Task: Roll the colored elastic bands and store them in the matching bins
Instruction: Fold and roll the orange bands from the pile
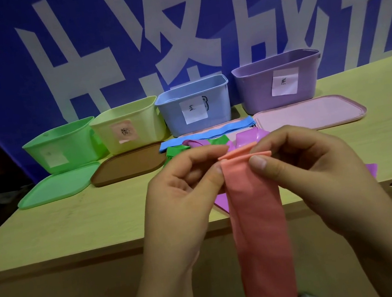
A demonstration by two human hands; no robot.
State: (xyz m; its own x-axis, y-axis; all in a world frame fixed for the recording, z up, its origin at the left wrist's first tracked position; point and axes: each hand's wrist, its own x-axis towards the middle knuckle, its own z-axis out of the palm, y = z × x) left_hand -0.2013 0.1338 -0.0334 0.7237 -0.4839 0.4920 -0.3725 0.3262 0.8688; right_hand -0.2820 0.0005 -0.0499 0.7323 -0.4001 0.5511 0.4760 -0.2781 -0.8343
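Note:
A long pink elastic band [258, 220] hangs down in front of the table edge. Its top end is folded into a small roll. My left hand [184, 182] pinches the left side of that roll and my right hand [299, 156] pinches the right side. Behind my hands lie a blue band [203, 134], a green band [177, 151] and a purple band [246, 137]; another stretch of purple band [220, 200] shows under my hands. Along the back stand a green bin [63, 146], a yellow bin [128, 125], a blue bin [194, 105] and a purple bin [278, 81], all open.
Lids lie in front of the bins: a green lid [56, 186], a brown lid [126, 164] and a pink lid [311, 113]. The wooden table [74, 223] ends just below my hands. A blue banner with white characters [125, 45] hangs behind.

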